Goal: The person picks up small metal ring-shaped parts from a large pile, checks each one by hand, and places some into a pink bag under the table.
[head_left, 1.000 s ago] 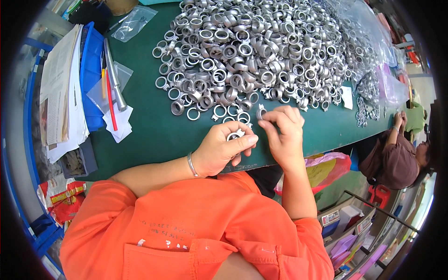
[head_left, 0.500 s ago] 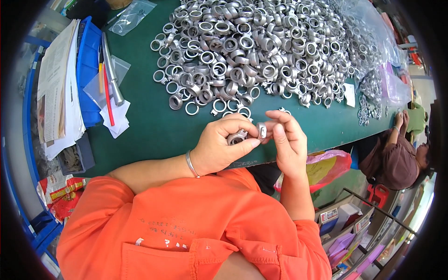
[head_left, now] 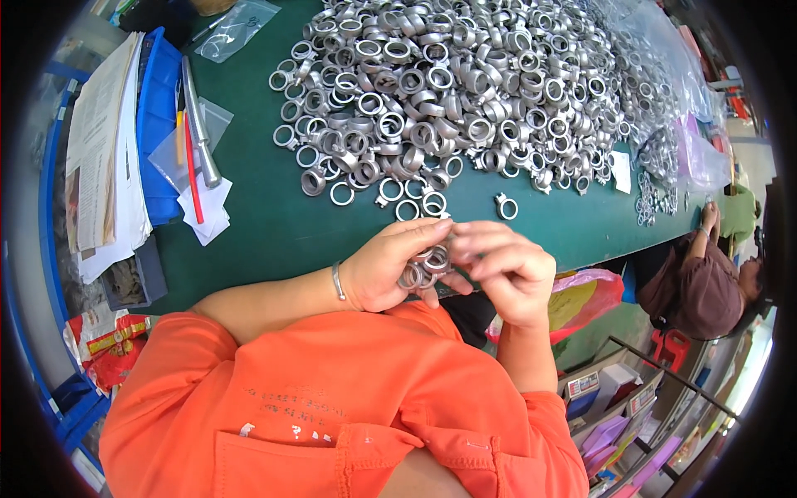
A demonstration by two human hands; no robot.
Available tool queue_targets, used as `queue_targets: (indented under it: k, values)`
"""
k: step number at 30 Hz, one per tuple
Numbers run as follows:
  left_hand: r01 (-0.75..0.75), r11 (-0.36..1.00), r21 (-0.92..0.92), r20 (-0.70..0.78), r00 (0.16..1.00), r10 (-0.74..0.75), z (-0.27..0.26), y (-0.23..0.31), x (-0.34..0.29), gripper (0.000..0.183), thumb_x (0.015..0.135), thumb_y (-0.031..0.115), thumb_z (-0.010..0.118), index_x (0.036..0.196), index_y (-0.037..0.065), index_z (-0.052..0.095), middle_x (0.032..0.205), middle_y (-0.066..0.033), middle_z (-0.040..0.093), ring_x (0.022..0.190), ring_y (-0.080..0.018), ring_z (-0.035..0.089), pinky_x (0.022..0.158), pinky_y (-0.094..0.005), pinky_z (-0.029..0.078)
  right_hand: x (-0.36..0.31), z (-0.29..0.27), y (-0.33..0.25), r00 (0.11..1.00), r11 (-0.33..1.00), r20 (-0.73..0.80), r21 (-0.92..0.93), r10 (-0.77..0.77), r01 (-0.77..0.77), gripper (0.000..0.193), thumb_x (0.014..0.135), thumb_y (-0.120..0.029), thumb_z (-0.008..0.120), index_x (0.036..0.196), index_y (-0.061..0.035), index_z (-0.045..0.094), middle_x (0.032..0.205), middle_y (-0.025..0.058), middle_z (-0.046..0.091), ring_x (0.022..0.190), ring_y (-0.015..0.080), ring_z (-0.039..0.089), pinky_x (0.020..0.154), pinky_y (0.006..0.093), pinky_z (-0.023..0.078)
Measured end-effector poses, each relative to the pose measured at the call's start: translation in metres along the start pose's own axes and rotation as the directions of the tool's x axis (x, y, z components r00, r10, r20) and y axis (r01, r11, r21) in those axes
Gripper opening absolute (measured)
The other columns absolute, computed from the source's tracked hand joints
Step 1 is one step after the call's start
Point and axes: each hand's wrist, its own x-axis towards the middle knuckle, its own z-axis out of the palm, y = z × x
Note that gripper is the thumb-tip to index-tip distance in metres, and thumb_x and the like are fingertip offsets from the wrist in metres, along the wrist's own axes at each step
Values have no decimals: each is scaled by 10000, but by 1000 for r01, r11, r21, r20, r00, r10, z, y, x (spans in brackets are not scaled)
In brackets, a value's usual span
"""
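Note:
Several grey metal rings [head_left: 413,275] rest in the palm of my left hand [head_left: 374,272], cupped around them with its thumb along the top. Touching or nearly touching the left thumb are the bent fingers of my right hand [head_left: 516,278]. Its fingertips are drawn together, and what lies between them is hidden. Beyond my hands, a large pile of similar metal rings [head_left: 448,108] covers the table. One ring [head_left: 499,207] lies apart from the pile, just past my right hand.
A blue tray [head_left: 164,124] with papers [head_left: 104,149] stands at left on the green table [head_left: 241,158]. Beside it lie a tapered metal rod [head_left: 199,133] and a red pen [head_left: 193,174]. Plastic bags [head_left: 701,158] are at right. Another person [head_left: 697,282] sits farther right.
My left hand has turned palm up, showing several rings. The ring held up between my fingers no longer shows there. My right fingers have curled in toward the left hand.

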Motion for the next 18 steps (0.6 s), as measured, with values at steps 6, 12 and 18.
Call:
queue_targets:
  k: [6, 12, 18]
  values:
    - [-25, 994, 108, -15, 1000, 26, -9, -4, 3, 134, 841, 116, 550, 949, 39, 536, 897, -120, 577, 755, -171, 584, 450, -223, 425, 35, 8, 17, 987, 709, -162, -698, -14, -105, 146, 699, -29, 653, 840, -38, 618, 799, 86, 586, 740, 252, 533, 675, 332, 423]
    - [-26, 957, 288, -96, 994, 56, -4, -4, 2, 94, 813, 81, 603, 879, 25, 567, 882, -86, 565, 723, -126, 550, 459, -199, 394, 39, 7, 25, 992, 655, -113, -746, 46, -115, 174, 629, -44, 708, 775, -46, 612, 787, 75, 554, 759, 257, 507, 700, 346, 406]
    - [-203, 866, 456, -160, 939, 304, 0, -3, -1, 144, 825, 124, 607, 912, 14, 577, 789, -55, 564, 642, -90, 524, 440, -197, 391, 19, 4, 7, 938, 945, -208, -115, 278, -306, 162, 678, 56, 670, 802, -7, 587, 924, 92, 558, 790, 121, 533, 636, 229, 429]
